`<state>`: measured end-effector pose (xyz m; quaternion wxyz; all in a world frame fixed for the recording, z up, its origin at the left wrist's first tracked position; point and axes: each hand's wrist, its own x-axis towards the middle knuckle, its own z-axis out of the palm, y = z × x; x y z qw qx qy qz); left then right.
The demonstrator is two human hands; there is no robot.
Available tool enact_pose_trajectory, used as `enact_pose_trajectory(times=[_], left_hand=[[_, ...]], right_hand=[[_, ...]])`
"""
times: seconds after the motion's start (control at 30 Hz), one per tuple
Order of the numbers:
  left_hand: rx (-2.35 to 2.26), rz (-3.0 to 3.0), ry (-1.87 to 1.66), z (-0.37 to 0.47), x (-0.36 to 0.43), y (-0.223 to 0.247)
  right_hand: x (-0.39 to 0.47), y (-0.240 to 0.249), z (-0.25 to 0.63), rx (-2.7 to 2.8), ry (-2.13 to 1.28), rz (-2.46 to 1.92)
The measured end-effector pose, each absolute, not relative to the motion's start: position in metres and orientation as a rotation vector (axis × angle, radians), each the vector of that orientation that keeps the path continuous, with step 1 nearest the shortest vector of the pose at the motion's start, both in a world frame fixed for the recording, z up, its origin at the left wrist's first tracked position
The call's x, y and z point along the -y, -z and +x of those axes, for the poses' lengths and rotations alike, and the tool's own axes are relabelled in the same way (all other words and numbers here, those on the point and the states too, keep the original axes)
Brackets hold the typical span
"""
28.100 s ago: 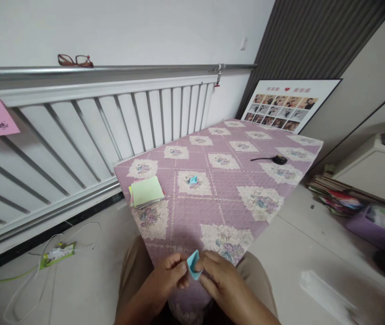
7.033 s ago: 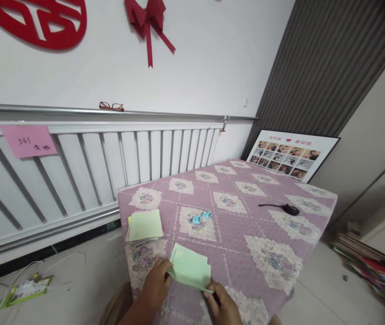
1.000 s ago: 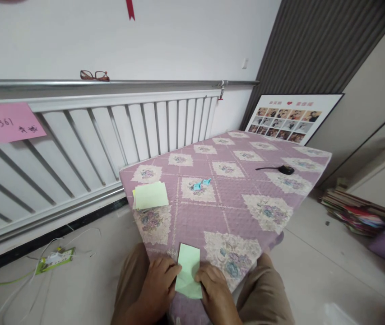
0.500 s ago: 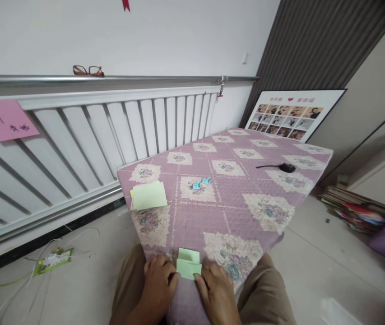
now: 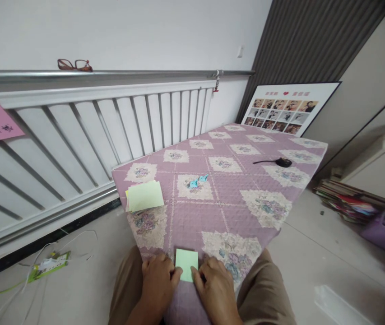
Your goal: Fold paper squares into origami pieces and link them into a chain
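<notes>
Spread as the surface, a purple floral tablecloth (image 5: 192, 216). By the near edge, half-open left hand (image 5: 159, 276) and right hand (image 5: 214, 280). Near the left corner, a paper stack (image 5: 145, 196). Pinned under both thumbs there by the near edge, a folded green sheet (image 5: 187, 263). Farther in, two blue origami pieces (image 5: 193, 183).

Folded over from its near end, the green paper (image 5: 186, 265), a tall strip a second ago, is now squarish. A second blue piece (image 5: 203, 178) has appeared right of the first blue piece (image 5: 193, 183).
</notes>
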<state>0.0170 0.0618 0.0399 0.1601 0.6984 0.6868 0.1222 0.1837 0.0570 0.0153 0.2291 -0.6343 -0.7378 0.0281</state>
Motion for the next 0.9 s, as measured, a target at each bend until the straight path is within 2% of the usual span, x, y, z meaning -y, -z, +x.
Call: enact_pose_trajectory(times=[0.57, 0.8, 0.9], left_hand=[[-1.973, 2.018, -0.266, 0.017, -0.065, -0.037], [-1.986, 2.056, -0.402, 0.017, -0.061, -0.024], [-1.836, 2.171, -0.501, 0.019, -0.061, -0.021]], right_hand=[[-0.062, -0.017, 0.182, 2.08, -0.041, -1.815], [-0.061, -0.016, 0.184, 2.051, -0.059, -1.773], [-0.059, -0.015, 0.184, 2.029, -0.08, -1.774]])
